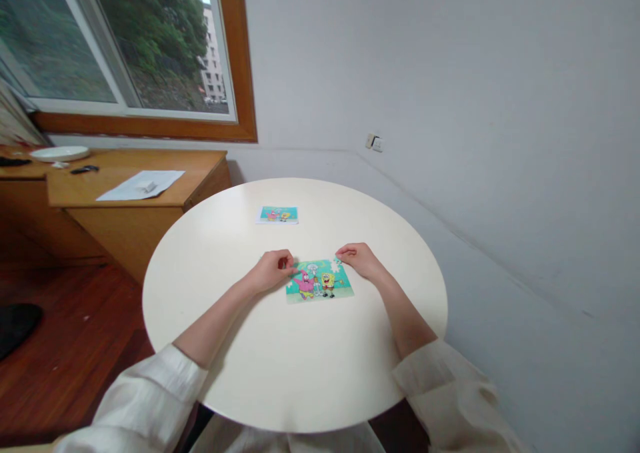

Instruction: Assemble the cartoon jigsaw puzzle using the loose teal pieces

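Note:
A jigsaw puzzle (316,286) lies on the white round table (295,359), showing a pink starfish, a yellow sponge and a pale figure on turquoise. White gaps show near its upper right corner and along its left edge. My left hand (273,270) is curled at the upper left corner, thumb and fingertips closed on the puzzle's edge. At the upper right corner, my right hand (361,259) pinches what looks like a small puzzle piece (339,260), mostly covered by the fingertips. Farther back lies a reference picture card (279,215) with a similar scene.
A wooden desk (205,179) stands at the back left, bearing a sheet of paper (120,191) with a small white block, a white plate (60,153) and a dark item. A window is above it. The wall with a socket (377,145) borders the table's far and right sides.

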{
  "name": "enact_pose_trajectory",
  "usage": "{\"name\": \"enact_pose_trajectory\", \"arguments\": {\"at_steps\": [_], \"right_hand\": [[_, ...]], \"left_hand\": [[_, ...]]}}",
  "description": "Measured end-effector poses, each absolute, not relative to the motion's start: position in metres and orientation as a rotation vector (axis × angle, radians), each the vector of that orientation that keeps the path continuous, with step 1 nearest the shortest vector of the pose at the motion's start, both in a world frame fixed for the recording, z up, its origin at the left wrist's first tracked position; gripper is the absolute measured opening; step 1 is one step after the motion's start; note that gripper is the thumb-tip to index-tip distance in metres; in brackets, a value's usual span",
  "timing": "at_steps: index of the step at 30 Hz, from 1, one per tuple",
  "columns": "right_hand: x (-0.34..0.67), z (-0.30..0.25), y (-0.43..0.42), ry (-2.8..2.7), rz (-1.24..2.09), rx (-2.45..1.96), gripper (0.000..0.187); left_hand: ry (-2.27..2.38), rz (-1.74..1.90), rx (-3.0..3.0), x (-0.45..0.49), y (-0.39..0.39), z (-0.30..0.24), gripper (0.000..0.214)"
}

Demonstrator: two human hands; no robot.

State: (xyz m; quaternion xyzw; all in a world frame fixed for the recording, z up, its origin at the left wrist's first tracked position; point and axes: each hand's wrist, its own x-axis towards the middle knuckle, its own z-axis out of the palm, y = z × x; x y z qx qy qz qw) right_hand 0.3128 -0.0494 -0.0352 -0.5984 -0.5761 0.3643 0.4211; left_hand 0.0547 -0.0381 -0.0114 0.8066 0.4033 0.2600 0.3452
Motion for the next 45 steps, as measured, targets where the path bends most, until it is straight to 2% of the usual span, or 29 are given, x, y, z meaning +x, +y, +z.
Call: {"name": "enact_pose_trajectory", "arguments": {"at_steps": [12, 30, 45], "right_hand": [[0.315, -0.038, -0.049, -1.493, 0.94, -1.479, 0.016], [0.312, -0.033, -0.052, -1.758, 0.638, -1.637, 0.013], [0.312, -0.03, -0.054, -1.78, 0.641, -1.636, 0.012]], "left_hand": [[1.025, 0.617, 2.131, 0.054, -0.035, -0.018, 0.018], [1.006, 0.612, 2.125, 0.054, -0.037, -0.016, 0.017], [0.962, 0.575, 2.142, 0.052, -0.032, -0.021, 0.015]]}}
